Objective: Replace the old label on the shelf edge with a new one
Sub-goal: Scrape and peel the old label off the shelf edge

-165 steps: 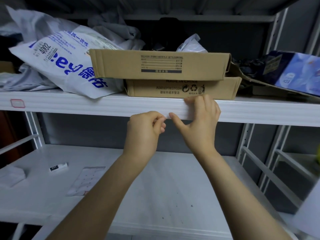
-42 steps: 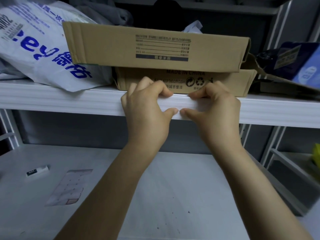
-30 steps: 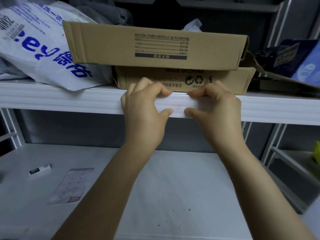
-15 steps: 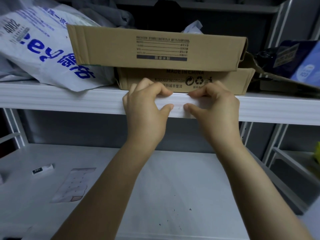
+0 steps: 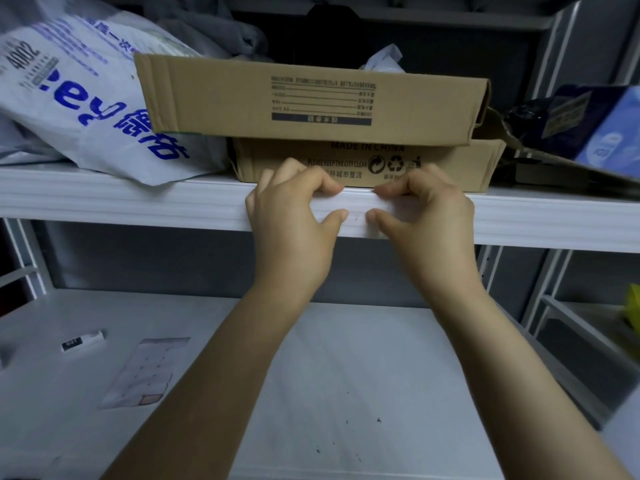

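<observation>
At shelf edge [image 5: 138, 206]: left hand [image 5: 291, 220], right hand [image 5: 426, 223].
Fingers [image 5: 322, 183] clamped over its top; 2 thumbs press label [image 5: 356, 211].

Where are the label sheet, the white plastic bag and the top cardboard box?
label sheet [image 5: 145, 372], head view, its middle.
white plastic bag [image 5: 86, 109], head view, printed front.
top cardboard box [image 5: 214, 98], head view, front face.

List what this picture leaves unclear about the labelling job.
All head view.
1. Label on the shelf edge: white on white, its ends under the left hand and right hand; print unreadable.
2. Sticker sheet on lower shelf: too blurred.
3. Blue box: cut by right edge.
</observation>
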